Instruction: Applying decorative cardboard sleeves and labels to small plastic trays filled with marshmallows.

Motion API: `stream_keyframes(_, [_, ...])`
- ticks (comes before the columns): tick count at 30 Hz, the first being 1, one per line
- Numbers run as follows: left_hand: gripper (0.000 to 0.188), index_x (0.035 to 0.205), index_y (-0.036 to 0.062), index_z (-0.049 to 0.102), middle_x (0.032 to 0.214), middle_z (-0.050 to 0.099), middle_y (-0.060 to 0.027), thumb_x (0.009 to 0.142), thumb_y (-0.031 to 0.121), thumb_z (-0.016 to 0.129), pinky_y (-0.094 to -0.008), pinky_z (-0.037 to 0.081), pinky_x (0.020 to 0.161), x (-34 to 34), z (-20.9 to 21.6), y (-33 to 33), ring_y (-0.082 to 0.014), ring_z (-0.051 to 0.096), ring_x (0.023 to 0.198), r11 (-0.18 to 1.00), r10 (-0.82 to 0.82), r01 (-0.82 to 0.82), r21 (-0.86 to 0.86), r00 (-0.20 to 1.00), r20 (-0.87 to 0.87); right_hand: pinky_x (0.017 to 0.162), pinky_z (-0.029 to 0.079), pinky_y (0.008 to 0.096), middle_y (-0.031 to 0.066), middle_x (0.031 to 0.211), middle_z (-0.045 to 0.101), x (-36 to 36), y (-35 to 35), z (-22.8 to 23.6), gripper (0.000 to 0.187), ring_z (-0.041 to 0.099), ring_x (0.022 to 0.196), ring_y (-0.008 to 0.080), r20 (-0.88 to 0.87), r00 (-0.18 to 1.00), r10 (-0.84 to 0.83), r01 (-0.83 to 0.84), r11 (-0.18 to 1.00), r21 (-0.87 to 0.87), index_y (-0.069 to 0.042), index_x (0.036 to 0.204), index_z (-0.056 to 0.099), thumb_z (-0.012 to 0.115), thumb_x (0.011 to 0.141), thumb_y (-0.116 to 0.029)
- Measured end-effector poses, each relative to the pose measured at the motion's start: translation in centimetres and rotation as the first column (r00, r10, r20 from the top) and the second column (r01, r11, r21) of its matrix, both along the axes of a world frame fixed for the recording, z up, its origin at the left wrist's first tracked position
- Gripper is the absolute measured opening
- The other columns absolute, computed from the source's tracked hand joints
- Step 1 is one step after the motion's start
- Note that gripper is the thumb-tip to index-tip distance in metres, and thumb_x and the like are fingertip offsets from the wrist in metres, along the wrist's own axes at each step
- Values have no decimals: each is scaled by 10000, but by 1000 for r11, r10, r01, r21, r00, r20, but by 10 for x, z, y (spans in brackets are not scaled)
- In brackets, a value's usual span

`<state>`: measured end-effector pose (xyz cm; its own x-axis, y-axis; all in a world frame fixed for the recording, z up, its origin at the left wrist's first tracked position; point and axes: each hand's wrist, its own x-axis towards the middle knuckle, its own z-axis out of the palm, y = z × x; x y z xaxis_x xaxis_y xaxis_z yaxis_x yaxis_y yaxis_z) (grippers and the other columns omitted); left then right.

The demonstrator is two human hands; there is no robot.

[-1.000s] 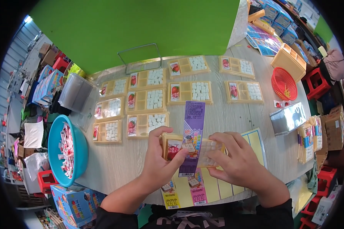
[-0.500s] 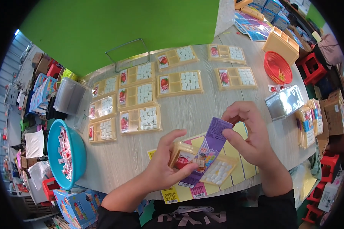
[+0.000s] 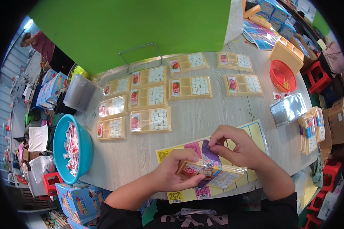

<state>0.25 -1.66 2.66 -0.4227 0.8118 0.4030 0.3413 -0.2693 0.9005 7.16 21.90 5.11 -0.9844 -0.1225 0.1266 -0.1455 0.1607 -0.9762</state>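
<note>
My left hand (image 3: 176,171) grips one end of a cream plastic candy tray (image 3: 226,179) holding a red strawberry sachet and white pieces. Across the tray's middle lies a purple printed label strip (image 3: 211,155), its far end curling up. Thumb and fingers of my right hand (image 3: 235,147) pinch that raised end. Beneath both hands is a label sheet (image 3: 257,141) in yellow and pink. Beyond them, several filled trays (image 3: 150,120) stand in rough rows, each with a strawberry sachet and white pieces.
To the left, a turquoise basin (image 3: 87,150) holds red-and-white sachets. A red basket (image 3: 273,74), a clear box (image 3: 288,109) and stacked packed trays (image 3: 309,133) stand at right. A green panel (image 3: 130,30) with a wire stand (image 3: 141,45) borders the table's far side. Another person (image 3: 46,47) stands far left.
My right hand has moved down and slightly left, bending the purple strip's raised end toward the tray. The tray has tilted and shifted slightly right. A person has come into view at far left.
</note>
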Motion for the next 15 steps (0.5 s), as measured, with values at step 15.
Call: stream_keyframes(15, [626,1251,44,439,1034,584,-136,771,67,840,-294,533,771,8,14,-1,-190,648,904,976,143,-168,-138,974,-173,881,493,298,49,1022,684,0,-3,-8,141,622,968,126,225,887,404,-373,912,-171,-18,1080,663,622,959,-77])
